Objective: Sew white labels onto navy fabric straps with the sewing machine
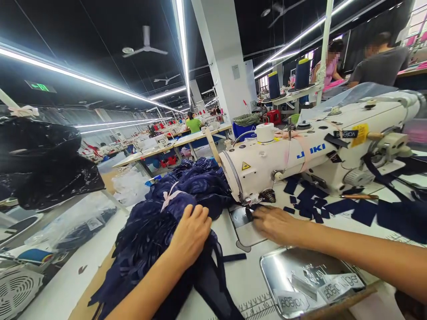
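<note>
My left hand (192, 231) rests on a big heap of dark navy fabric pieces (143, 235), its fingers curled into the cloth beside a pink tie (169, 196). What its fingertips hold is hidden. My right hand (275, 224) is at the needle area of a white sewing machine (267, 162), fingers pressed together at a small dark piece by the presser foot, over the metal needle plate (245, 226). The piece is too small to make out. A narrow navy strip (234, 257) lies on the table between my hands.
Small navy pieces (305, 195) and a wooden-handled tool (360, 196) lie right of the needle. A metal tray (276, 271) with printed labels sits near the front edge. A black plastic bag (43, 160) hangs at the left. Other people work in the background.
</note>
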`<move>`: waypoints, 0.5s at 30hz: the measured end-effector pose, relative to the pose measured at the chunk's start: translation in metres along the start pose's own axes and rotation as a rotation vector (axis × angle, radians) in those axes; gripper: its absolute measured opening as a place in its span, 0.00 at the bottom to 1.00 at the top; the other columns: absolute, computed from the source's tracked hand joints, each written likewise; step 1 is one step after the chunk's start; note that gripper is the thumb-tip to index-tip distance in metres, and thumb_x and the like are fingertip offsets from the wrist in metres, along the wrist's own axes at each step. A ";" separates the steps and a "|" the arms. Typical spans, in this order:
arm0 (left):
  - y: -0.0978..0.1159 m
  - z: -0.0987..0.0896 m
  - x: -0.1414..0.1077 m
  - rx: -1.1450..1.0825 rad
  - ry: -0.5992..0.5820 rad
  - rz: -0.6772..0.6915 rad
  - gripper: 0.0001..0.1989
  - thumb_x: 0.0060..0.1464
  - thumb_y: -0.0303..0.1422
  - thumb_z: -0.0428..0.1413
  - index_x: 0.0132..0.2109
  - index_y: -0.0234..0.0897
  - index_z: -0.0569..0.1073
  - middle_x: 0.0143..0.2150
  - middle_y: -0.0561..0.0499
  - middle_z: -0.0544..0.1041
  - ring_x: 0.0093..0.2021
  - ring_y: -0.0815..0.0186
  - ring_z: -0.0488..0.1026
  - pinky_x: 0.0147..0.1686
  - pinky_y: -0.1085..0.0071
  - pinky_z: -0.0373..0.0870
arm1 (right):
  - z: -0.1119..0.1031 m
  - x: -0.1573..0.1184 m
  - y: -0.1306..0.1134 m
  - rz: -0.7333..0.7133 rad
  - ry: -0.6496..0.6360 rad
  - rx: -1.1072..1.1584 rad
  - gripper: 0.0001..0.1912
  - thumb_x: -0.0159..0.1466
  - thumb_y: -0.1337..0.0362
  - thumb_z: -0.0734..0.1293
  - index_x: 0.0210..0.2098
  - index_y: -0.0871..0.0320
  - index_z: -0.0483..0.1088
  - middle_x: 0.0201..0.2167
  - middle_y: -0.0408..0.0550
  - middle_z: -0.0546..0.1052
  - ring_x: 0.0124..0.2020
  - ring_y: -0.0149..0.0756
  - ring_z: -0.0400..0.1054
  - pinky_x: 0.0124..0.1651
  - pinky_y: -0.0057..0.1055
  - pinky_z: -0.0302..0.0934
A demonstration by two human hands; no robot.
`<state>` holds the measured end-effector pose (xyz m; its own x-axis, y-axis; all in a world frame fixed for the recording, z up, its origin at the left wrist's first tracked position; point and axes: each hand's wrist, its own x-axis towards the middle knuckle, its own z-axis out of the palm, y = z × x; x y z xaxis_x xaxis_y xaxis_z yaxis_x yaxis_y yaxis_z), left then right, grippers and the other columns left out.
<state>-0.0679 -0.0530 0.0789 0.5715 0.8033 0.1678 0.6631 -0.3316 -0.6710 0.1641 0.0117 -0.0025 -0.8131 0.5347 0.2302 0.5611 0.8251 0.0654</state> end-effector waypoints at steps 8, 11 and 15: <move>-0.057 -0.014 -0.067 -0.024 0.395 -0.150 0.07 0.54 0.24 0.44 0.32 0.36 0.65 0.21 0.55 0.69 0.22 0.68 0.65 0.42 0.61 0.61 | -0.005 0.062 -0.036 0.069 0.014 0.739 0.18 0.60 0.66 0.58 0.50 0.63 0.62 0.44 0.54 0.70 0.44 0.37 0.65 0.47 0.31 0.57; -0.044 -0.020 -0.055 -0.235 0.496 -0.114 0.08 0.54 0.23 0.44 0.30 0.38 0.63 0.22 0.56 0.68 0.23 0.70 0.66 0.40 0.66 0.65 | 0.003 0.097 -0.039 0.268 0.084 0.913 0.19 0.62 0.64 0.57 0.51 0.65 0.61 0.46 0.55 0.69 0.47 0.39 0.62 0.48 0.33 0.55; 0.008 -0.014 -0.007 -0.496 0.672 -0.270 0.08 0.54 0.23 0.43 0.30 0.38 0.62 0.25 0.54 0.69 0.28 0.69 0.67 0.32 0.70 0.66 | 0.013 0.132 -0.034 0.344 0.082 0.930 0.17 0.64 0.62 0.53 0.45 0.67 0.65 0.42 0.57 0.71 0.44 0.42 0.64 0.45 0.37 0.56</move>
<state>-0.0596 -0.0685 0.0825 0.4247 0.4759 0.7702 0.8612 -0.4747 -0.1816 0.0359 0.0568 0.0132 -0.5957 0.7865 0.1627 0.3911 0.4610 -0.7966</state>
